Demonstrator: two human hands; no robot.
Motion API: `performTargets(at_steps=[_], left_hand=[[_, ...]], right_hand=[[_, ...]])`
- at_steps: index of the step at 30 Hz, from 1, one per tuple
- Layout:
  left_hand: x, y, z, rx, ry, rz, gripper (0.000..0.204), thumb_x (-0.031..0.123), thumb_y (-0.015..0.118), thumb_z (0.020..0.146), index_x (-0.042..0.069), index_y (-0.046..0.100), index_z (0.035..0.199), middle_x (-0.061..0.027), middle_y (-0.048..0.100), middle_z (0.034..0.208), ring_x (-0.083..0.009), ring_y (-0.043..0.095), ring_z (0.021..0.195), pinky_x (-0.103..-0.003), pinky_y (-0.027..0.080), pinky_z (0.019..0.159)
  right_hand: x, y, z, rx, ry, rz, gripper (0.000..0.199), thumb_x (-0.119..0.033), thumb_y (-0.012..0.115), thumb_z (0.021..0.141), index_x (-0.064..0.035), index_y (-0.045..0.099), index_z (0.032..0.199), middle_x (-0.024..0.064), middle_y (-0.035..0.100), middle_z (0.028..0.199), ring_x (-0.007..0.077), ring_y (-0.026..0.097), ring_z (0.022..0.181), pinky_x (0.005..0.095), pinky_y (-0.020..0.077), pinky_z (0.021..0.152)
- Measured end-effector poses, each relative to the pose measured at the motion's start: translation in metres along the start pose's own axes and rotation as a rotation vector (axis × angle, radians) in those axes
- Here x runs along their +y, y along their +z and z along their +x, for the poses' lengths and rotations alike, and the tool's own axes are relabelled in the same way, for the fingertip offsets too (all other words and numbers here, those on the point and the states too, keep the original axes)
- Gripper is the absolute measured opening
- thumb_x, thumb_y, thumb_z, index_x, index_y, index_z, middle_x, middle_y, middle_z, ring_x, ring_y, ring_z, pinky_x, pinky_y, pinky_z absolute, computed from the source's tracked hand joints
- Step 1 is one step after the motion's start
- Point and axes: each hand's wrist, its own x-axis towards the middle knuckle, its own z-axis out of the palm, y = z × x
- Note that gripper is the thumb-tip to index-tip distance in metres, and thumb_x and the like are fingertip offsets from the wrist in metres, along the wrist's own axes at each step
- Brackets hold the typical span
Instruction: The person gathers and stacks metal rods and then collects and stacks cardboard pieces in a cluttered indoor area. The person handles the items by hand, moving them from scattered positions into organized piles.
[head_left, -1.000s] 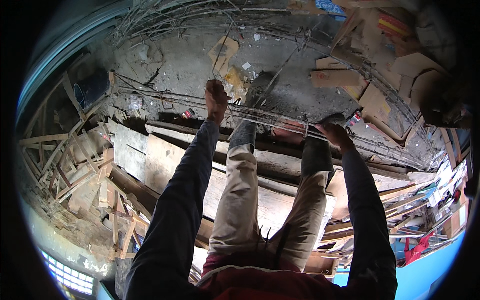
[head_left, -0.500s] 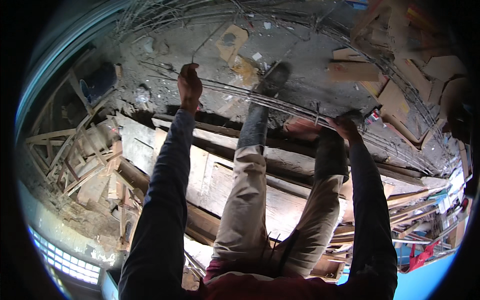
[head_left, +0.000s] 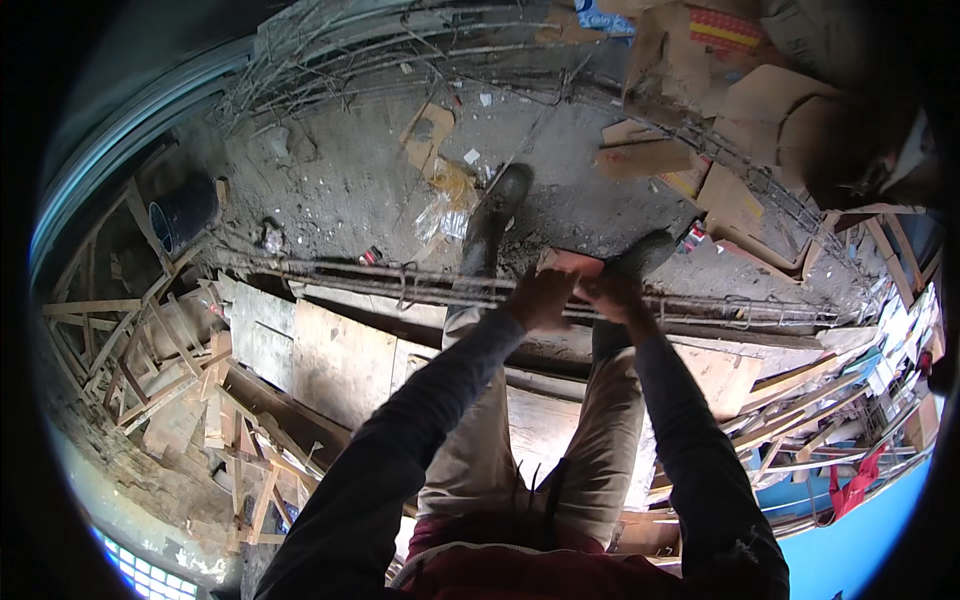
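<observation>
A long bundle of thin steel reinforcing bars (head_left: 700, 308), with wire stirrups (head_left: 406, 286) around it, lies crosswise before my legs. My left hand (head_left: 543, 300) is bent over the bars near their middle, slightly blurred, with its fingers curled. Close beside it, my right hand (head_left: 612, 294) has its fingers drawn together over the same bars. What sits between the fingers is hidden. Just beyond the hands lies a flat reddish block (head_left: 572, 262), partly covered by them. My boots (head_left: 500, 205) stand on the far side of the bars.
Pale boards (head_left: 345, 365) lie under and behind the bars. Tangled rods (head_left: 330, 70) run along the far side. Torn cardboard (head_left: 740, 205) is at the far right, broken timber (head_left: 190, 350) at the left. A crumpled plastic sheet (head_left: 440, 215) lies beyond the bars.
My left hand has come right and nearer, off the bars' left part, to meet my right hand. The bars now appear lower and more level. The thin rod upright at my left hand no longer shows there.
</observation>
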Motion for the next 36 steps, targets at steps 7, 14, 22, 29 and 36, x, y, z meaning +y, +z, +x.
performTargets(at_steps=[7,14,22,29,36], left_hand=[[-0.011,0.028,-0.089,0.15,0.104,-0.088,0.1,0.02,0.094,0.06,0.008,0.047,0.147,-0.0183,0.063,0.13,-0.0385,0.06,0.122,-0.049,0.051,0.1],[0.041,-0.025,-0.212,0.407,-0.052,0.285,0.097,0.027,0.087,0.07,0.004,0.041,0.152,-0.0128,0.06,0.111,-0.0339,0.058,0.108,-0.051,0.047,0.084],[0.005,-0.067,-0.256,0.388,-0.114,0.261,0.07,0.025,0.083,0.067,0.004,0.054,0.127,-0.0169,0.064,0.11,-0.0388,0.059,0.107,-0.056,0.047,0.086],[0.012,-0.079,-0.234,0.429,-0.057,0.281,0.061,0.031,0.08,0.068,0.006,0.056,0.118,-0.0154,0.063,0.105,-0.0374,0.059,0.104,-0.056,0.047,0.082],[0.038,-0.054,-0.252,0.601,-0.006,0.456,0.067,0.034,0.079,0.071,0.005,0.055,0.127,-0.0198,0.062,0.113,-0.0407,0.058,0.108,-0.059,0.045,0.088]], right_hand=[[-0.052,0.072,-0.013,0.294,-0.344,-0.45,0.034,-0.041,0.056,0.103,-0.0097,0.071,0.103,0.0078,0.068,0.086,0.0277,0.068,0.078,0.0449,0.057,0.071],[-0.169,0.035,-0.057,0.132,-0.062,-0.103,0.077,-0.077,0.047,0.092,-0.0073,0.078,0.102,0.0142,0.078,0.1,0.0374,0.075,0.094,0.0491,0.0589,0.085],[-0.27,-0.016,-0.072,0.056,0.09,0.022,0.09,-0.086,0.055,0.082,-0.0005,0.078,0.1,0.0231,0.076,0.097,0.0425,0.074,0.095,0.0534,0.0562,0.088],[-0.213,0.001,-0.15,1.347,0.309,0.316,0.058,-0.039,0.074,0.093,0.0003,0.057,0.132,0.0235,0.057,0.133,0.0389,0.053,0.127,0.0515,0.0426,0.106],[-0.014,0.028,-0.181,1.092,0.557,1.921,0.07,-0.06,0.053,0.1,0.0006,0.058,0.134,0.0182,0.066,0.118,0.0298,0.06,0.114,0.0454,0.0449,0.099]])
